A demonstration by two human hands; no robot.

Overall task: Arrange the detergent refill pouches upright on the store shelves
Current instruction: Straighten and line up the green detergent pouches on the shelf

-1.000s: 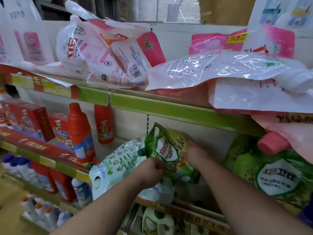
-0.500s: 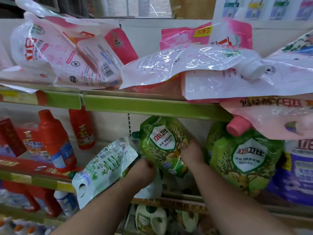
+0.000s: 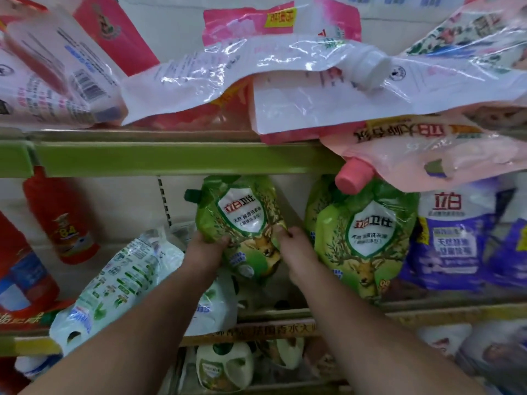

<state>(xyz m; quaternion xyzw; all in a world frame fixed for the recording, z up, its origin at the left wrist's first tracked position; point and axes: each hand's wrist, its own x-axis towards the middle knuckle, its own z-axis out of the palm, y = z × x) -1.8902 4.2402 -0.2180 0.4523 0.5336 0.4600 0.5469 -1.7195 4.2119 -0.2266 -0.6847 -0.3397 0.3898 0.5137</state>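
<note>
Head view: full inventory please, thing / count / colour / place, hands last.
held green pouch: 1, green, middle shelf centre, near upright, tilted slightly.
standing green pouches: at least 2, green, middle shelf, right of the held one.
purple pouches: at least 2, purple and white, middle shelf far right.
white-green pouch: 1, white with green print, lying tilted over the middle shelf edge, left.
red bottles: 2 plain, red, middle shelf left.
pink and white pouches: several, exact count unclear, lying in a heap on the top shelf.
shelf rail: 1, green, front of top shelf.
left hand: grip on held pouch's left side.
right hand: grip on its right side.
</note>
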